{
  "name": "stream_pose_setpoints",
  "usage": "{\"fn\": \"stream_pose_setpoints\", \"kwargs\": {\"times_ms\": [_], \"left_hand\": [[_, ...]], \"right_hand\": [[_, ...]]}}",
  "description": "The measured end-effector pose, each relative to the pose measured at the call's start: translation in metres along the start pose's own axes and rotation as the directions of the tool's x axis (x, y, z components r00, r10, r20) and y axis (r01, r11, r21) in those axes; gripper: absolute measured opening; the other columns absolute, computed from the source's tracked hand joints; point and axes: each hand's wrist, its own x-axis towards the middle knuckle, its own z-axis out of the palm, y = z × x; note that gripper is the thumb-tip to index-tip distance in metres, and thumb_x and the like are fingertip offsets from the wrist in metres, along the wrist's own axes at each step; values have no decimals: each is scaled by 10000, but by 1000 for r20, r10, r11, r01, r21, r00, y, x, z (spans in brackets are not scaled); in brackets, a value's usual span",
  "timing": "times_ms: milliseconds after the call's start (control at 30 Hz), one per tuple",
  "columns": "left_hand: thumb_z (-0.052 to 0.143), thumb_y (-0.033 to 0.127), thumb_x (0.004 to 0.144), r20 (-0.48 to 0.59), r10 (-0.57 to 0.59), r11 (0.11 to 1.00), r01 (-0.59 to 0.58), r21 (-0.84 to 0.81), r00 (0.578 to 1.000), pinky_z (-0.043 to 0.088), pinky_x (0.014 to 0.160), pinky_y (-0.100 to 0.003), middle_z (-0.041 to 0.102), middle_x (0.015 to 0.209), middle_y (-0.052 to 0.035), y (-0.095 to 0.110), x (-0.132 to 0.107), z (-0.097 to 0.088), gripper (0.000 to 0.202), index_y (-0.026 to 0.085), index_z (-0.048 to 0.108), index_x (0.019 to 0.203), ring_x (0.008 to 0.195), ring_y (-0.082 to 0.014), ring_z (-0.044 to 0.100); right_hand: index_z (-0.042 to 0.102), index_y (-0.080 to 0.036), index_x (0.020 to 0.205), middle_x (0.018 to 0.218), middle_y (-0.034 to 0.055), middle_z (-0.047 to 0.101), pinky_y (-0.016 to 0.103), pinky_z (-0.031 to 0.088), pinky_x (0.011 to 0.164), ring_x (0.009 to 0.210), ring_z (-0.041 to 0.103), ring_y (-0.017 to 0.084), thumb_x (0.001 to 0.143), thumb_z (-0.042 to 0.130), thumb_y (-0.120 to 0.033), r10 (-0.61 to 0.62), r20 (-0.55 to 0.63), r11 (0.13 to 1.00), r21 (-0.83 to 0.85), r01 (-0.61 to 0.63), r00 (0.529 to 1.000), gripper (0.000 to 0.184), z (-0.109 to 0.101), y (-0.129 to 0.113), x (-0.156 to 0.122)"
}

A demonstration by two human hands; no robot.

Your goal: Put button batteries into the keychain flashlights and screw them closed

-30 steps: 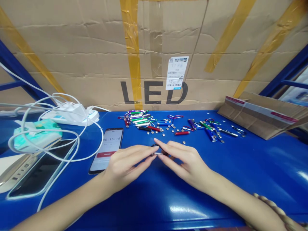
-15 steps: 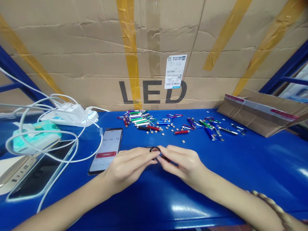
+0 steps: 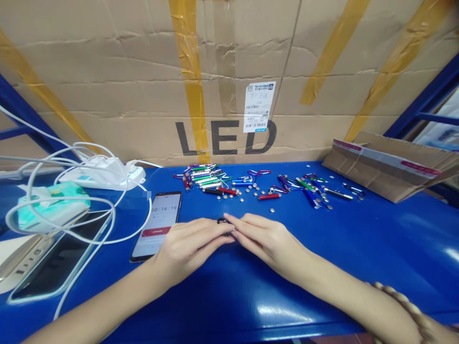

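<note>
1. Fingertips meeting, your left hand [image 3: 191, 243] and right hand [image 3: 267, 240] pinch a small dark piece [image 3: 221, 220] between them, its form mostly hidden.
2. Beyond your left hand, gathered tubes [image 3: 210, 180] lie bunched; beyond your right, scattered tubes [image 3: 310, 198] lie among coin-like discs [image 3: 272, 210].
3. Work on the held piece appears unfinished; which tubes are done or left, you cannot tell.
</note>
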Motion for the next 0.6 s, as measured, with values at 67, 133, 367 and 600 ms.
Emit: {"fn": "stream_pose_setpoints", "kwargs": {"times_ms": [67, 133, 367, 600], "left_hand": [[602, 142, 827, 16, 0, 1000, 0, -9, 1000, 543, 631, -189, 722, 751, -45, 0, 0, -2, 123, 121, 657, 935, 671, -121, 672], [616, 147, 816, 7, -17, 1000, 17, -7, 1000, 543, 627, -186, 729, 767, -47, -1, 1, -3, 124, 123, 657, 930, 666, -123, 677], [684, 99, 728, -25, -128, 991, 127, -47, 991, 538, 577, -146, 715, 726, -39, -2, 6, -5, 107, 114, 658, 831, 577, -92, 646], [583, 82, 808, 17, -53, 998, 53, -25, 998, 551, 658, -175, 712, 811, -58, -6, 4, -8, 120, 132, 646, 897, 717, -116, 672]], "right_hand": [[572, -79, 1142, 894, 97, 631, 250, 527, 692, 786, 596, 143, 934, 368, -201, -11, 29, 998, 60, 10, 1000, 316, 0, 1, 0], [619, -85, 1064, 870, 96, 630, 247, 524, 677, 766, 594, 142, 921, 398, -179, -32, 15, 996, 83, 30, 999, 280, -1, 2, 1], [666, -117, 1002, 847, 70, 655, 208, 514, 668, 739, 612, 113, 858, 514, -124, 39, -129, 965, 262, -4, 991, 210, -2, 4, 4], [711, -160, 910, 798, 47, 693, 215, 525, 603, 674, 628, 119, 816, 578, -187, 238, -63, 885, 425, -190, 969, 165, -7, 1, 8]]}}
